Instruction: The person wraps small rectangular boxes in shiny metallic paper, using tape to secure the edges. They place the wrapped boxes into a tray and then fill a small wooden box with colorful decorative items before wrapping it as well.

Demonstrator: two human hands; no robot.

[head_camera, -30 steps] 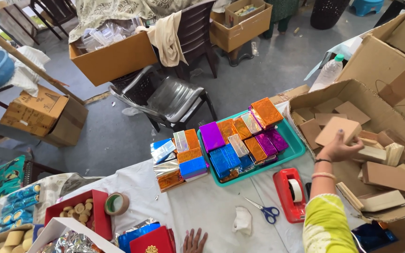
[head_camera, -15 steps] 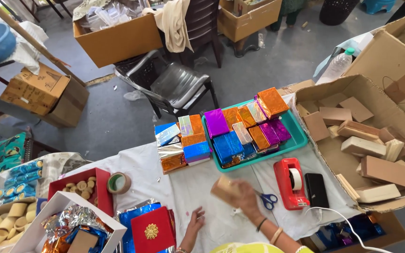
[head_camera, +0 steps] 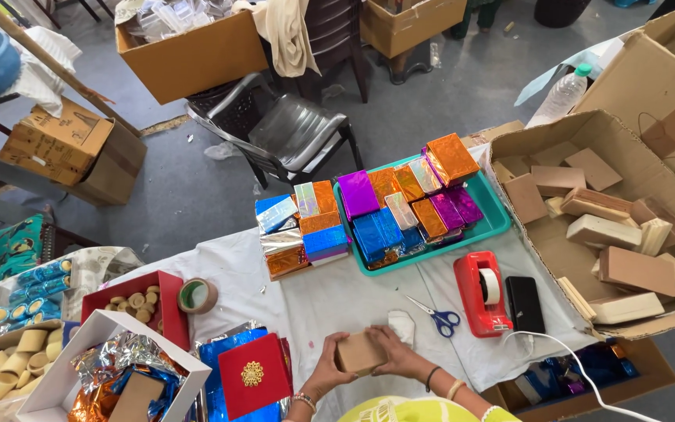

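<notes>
Both my hands hold a plain brown cardboard box (head_camera: 358, 352) just above the white table near its front edge. My left hand (head_camera: 323, 367) grips its left side and my right hand (head_camera: 394, 348) its right side. A red box with a gold emblem (head_camera: 255, 375) lies just left of my hands on blue foil sheets (head_camera: 234, 348). Blue-handled scissors (head_camera: 436, 316) and a crumpled white scrap (head_camera: 402, 325) lie right of the box. A red tape dispenser (head_camera: 481, 292) and a black phone (head_camera: 523, 303) sit further right.
A teal tray (head_camera: 491, 221) holds several foil-wrapped boxes, with more stacked beside it (head_camera: 304, 228). A large carton of plain brown boxes (head_camera: 616, 234) stands at right. A tape roll (head_camera: 196, 295), a red tray of discs (head_camera: 167, 291) and a white box (head_camera: 95, 352) sit left. A chair (head_camera: 294, 129) stands beyond the table.
My right hand came back from the big carton with a plain brown box and brought it to the table front. My left hand rose and took hold of it too.
</notes>
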